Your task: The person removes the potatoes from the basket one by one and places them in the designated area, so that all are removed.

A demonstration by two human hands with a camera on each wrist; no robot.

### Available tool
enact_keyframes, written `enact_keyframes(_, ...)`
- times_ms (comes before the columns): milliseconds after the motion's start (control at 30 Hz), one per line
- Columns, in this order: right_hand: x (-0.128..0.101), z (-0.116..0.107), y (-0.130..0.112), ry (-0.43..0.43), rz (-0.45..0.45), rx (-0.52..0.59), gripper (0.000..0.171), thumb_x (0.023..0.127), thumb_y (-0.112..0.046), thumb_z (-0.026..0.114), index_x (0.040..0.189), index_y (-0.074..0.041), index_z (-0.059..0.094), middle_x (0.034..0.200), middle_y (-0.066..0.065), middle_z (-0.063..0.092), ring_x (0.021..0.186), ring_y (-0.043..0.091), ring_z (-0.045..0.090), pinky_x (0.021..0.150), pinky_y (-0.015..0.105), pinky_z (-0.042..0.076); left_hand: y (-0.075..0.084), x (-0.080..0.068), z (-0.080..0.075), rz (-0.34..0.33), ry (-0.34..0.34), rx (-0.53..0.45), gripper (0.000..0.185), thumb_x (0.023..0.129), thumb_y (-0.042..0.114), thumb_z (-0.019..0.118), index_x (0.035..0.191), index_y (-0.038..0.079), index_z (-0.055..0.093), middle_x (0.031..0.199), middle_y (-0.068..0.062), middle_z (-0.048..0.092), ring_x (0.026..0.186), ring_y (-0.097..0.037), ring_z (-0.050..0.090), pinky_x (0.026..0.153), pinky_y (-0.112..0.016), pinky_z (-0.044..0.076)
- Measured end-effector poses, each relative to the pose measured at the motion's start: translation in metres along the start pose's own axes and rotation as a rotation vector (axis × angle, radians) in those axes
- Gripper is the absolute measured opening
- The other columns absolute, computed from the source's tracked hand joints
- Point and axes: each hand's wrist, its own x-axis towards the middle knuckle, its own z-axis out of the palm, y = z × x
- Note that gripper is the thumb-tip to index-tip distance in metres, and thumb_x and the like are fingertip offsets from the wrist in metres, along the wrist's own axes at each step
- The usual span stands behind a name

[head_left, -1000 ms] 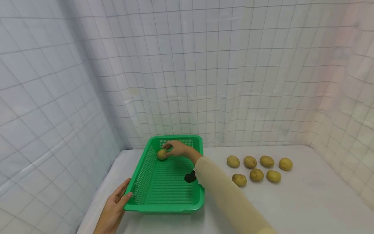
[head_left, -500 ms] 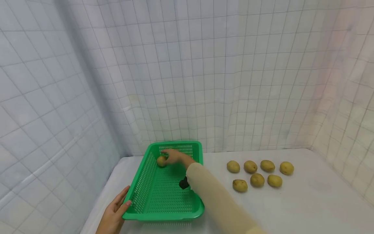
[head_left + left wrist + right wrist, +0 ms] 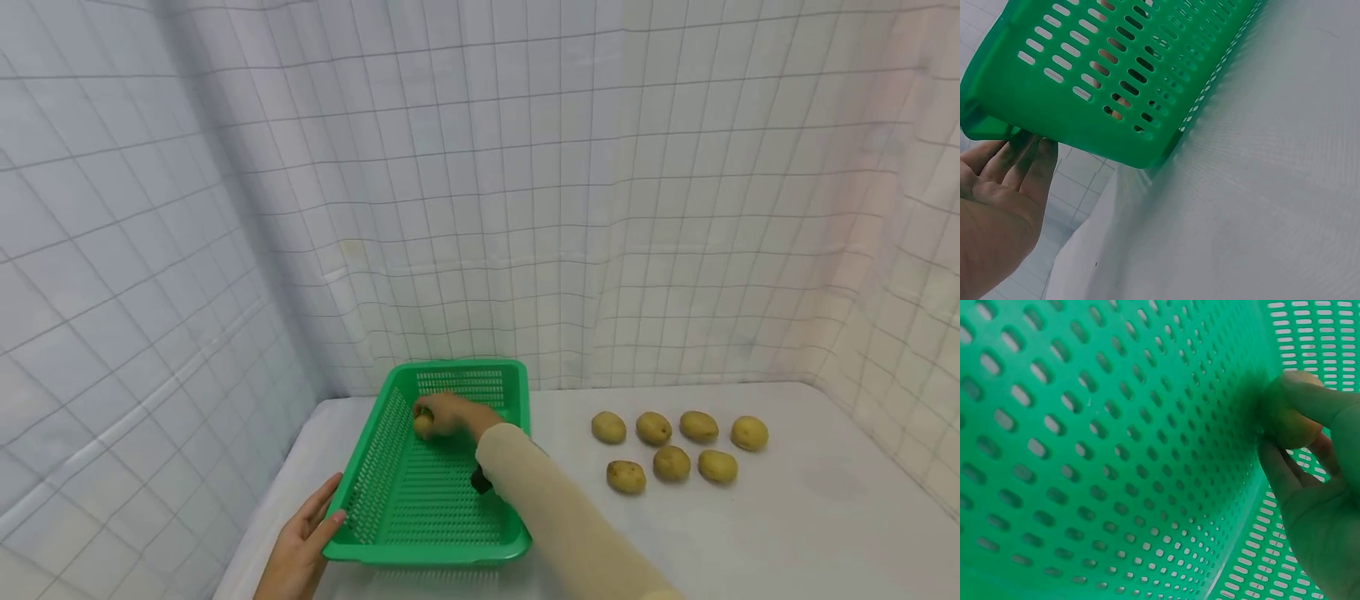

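A green perforated basket (image 3: 375, 512) stands on the white table. My right hand (image 3: 450, 414) reaches into its far end and grips a yellowish potato (image 3: 423, 426), which rests against the basket floor (image 3: 1116, 456); the fingers (image 3: 1310, 400) curl round the potato (image 3: 1288, 422). My left hand (image 3: 303, 542) lies with straight fingers against the basket's near left corner; in the left wrist view the fingers (image 3: 1029, 162) touch the rim (image 3: 997, 128) from outside.
Several potatoes (image 3: 671, 446) lie in two rows on the table to the right of the basket. A white gridded cloth (image 3: 525, 208) hangs behind and at both sides. A black wrist device (image 3: 480, 481) shows under my right sleeve.
My right hand has lowered the potato slightly toward the basket floor at the far end. The left hand has stayed at the basket's corner. The view shifted a little.
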Motion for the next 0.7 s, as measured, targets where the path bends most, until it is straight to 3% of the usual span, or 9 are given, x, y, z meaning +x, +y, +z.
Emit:
enact_keyframes(100,-0.002,0.001,-0.001,-0.036,0.018,0.028,0.045,0.095,-0.014,0.079,0.137,-0.017,0.063,0.121,0.0,0.062,0.097,0.012,0.056,0.079,0.027,0.05,0.001,0.0,0.001,-0.003,-0.004,-0.006,0.066,0.109,0.01,0.055,0.161,-0.008,0.019,0.156,0.005,0.039,0.127,0.005,0.05,0.1,-0.021,0.049)
enact_keyframes(267,0.0,-0.002,-0.001,-0.003,-0.003,0.101,0.042,0.096,-0.012,0.076,0.136,-0.015,0.063,0.124,0.002,0.061,0.099,0.013,0.057,0.079,0.026,0.051,0.004,0.0,0.001,-0.031,-0.015,-0.006,0.068,0.11,0.013,0.054,0.162,-0.006,0.015,0.165,-0.024,0.016,0.126,0.009,0.047,0.1,-0.019,0.047)
enact_keyframes(467,0.002,-0.01,-0.001,0.076,-0.043,0.299,0.041,0.095,-0.012,0.079,0.133,-0.011,0.064,0.129,0.006,0.061,0.108,0.017,0.058,0.085,0.029,0.053,0.008,0.003,0.003,-0.053,-0.011,-0.002,0.072,0.109,0.017,0.057,0.163,-0.004,0.014,0.167,-0.023,0.011,0.124,0.014,0.045,0.1,-0.016,0.045)
enact_keyframes(700,-0.001,-0.014,-0.001,0.099,-0.061,0.52,0.039,0.096,-0.012,0.078,0.133,-0.012,0.065,0.131,0.005,0.06,0.115,0.019,0.057,0.089,0.035,0.052,0.006,-0.001,0.002,-0.05,-0.015,-0.019,0.071,0.11,0.014,0.055,0.162,-0.007,0.012,0.167,-0.024,0.011,0.125,0.012,0.045,0.101,-0.017,0.045)
